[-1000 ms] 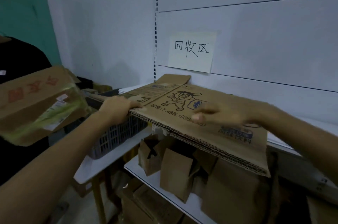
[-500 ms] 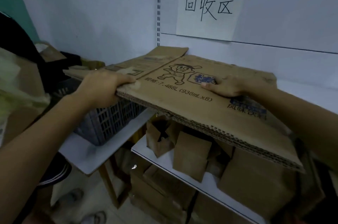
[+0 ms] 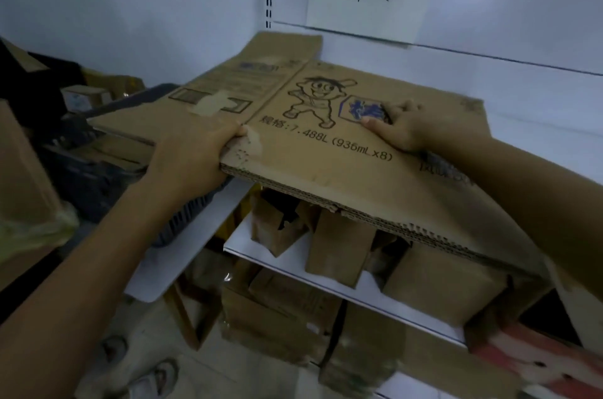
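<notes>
Carton: I see the flattened carton [image 3: 326,150] lying print-up on the top shelf [image 3: 548,124], its long axis running far-left to near-right.
Left hand [image 3: 192,160]: grips the near-left corner.
Right hand [image 3: 401,129]: presses on top.

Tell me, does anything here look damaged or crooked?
Yes. The flattened box gripped by the left hand and pressed by the right hand has a ragged, torn front edge. Below it, small cartons lean crookedly on the lower shelf.
</notes>
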{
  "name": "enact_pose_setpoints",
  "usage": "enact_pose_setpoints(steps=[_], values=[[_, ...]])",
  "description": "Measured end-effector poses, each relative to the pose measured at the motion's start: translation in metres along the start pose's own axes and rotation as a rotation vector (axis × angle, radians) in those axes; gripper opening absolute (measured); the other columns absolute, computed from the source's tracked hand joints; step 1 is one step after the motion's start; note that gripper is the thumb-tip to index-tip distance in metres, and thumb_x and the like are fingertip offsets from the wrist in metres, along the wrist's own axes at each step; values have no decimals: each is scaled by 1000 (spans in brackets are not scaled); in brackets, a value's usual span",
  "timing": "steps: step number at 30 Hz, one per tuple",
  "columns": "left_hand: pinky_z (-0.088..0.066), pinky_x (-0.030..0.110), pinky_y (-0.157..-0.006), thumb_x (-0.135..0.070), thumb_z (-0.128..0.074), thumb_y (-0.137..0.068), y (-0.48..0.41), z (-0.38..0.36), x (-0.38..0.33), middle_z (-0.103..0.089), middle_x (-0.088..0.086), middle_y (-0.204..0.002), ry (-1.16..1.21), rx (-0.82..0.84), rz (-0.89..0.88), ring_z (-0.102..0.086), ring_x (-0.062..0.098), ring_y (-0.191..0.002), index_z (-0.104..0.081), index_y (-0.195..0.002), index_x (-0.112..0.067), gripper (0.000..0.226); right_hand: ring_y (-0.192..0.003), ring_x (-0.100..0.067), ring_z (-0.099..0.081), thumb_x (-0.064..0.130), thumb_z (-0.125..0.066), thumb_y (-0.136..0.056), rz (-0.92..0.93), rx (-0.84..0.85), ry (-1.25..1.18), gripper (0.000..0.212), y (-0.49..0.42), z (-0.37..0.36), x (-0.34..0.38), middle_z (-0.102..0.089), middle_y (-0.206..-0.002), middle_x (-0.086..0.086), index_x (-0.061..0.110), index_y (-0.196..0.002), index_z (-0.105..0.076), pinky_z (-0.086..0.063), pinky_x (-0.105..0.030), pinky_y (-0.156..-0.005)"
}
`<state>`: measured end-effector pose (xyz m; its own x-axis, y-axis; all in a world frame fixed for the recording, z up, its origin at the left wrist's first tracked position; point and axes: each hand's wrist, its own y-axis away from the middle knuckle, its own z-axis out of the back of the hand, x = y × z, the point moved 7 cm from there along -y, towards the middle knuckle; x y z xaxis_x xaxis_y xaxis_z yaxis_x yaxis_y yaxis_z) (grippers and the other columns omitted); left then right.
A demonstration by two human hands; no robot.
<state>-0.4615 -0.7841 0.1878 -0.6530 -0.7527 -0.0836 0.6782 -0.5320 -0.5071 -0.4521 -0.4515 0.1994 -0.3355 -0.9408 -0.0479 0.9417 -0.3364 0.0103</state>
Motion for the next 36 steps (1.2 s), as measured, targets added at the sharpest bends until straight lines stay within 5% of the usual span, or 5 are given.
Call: enact_pose_setpoints(steps=[5, 11, 24, 29, 36], values=[[-40, 52, -98, -46, -43, -80, 17, -3, -17, -54, 13, -135, -135, -86, -135, -52, 34, -121, -54, -130, -10, 62, -142, -38, -18, 86, -11, -76, -45, 26, -78, 91, 1, 2, -2, -16, -156, -15, 35, -151, -11, -17, -56, -113], [-29, 55, -109, -40, -59, -85, 35, 12, -106, -49, 10, -141, -185, -328, -341, -45, 29, -130, -43, -138, -19, 60, -143, -36, -20, 81, -18, -82, -48, 91, -203, 85, 4, 2, 4, -20, -156, -14, 31, -151, -17, -17, -53, -115], [-46, 35, -77, -9, -66, -76, 11, 8, -164, -63, 2, -125, -147, -320, -383, -60, 25, -109, -57, -128, -15, 53, -106, -18, -55, 57, -50, -89, 278, -48, -376, 50, 100, 27, -51, -60, -117, 0, 21, -122, -60, -42, -31, -89], [-32, 42, -101, -36, -66, -83, 30, 10, -170, -42, 12, -147, -274, -417, -144, -41, 28, -128, -35, -144, -11, 72, -104, -17, -59, 46, -55, -91, 395, -220, -549, 36, 130, 37, -57, -65, -110, -2, 18, -111, -65, -46, -40, -97], [-19, 58, -113, -78, -45, -79, 54, 4, -221, -25, 18, -154, -296, -394, -155, -21, 30, -144, -16, -147, -3, 106, -95, 9, -52, 39, -54, -94, 482, -410, -774, 24, 199, 52, -66, -61, -106, 16, 26, -112, -64, -36, -2, -77]])
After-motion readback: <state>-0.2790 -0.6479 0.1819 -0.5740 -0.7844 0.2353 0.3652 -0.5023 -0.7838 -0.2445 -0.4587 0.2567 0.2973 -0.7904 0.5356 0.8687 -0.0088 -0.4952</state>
